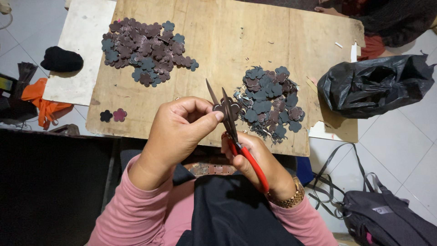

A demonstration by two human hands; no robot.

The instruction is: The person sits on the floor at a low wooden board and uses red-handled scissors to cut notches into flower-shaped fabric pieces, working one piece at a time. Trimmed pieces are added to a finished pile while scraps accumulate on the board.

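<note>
My left hand (175, 132) pinches a small dark flower-shaped cutout (227, 108) between thumb and fingers. My right hand (257, 161) grips red-handled scissors (234, 132), whose open blades point up around the cutout. Both hands hover over the near edge of a wooden board (227, 41). A large heap of brown and grey flower cutouts (145, 50) lies at the board's far left. A smaller heap of flower cutouts (271, 102) with trimmings lies just right of the scissors.
Two loose flower cutouts (113, 115) lie at the board's near left corner. A black plastic bag (373, 84) sits at the right, a dark backpack (387, 218) on the tiled floor lower right. Orange cloth (43, 102) and a black object (61, 59) are at left. Another person (387, 20) sits top right.
</note>
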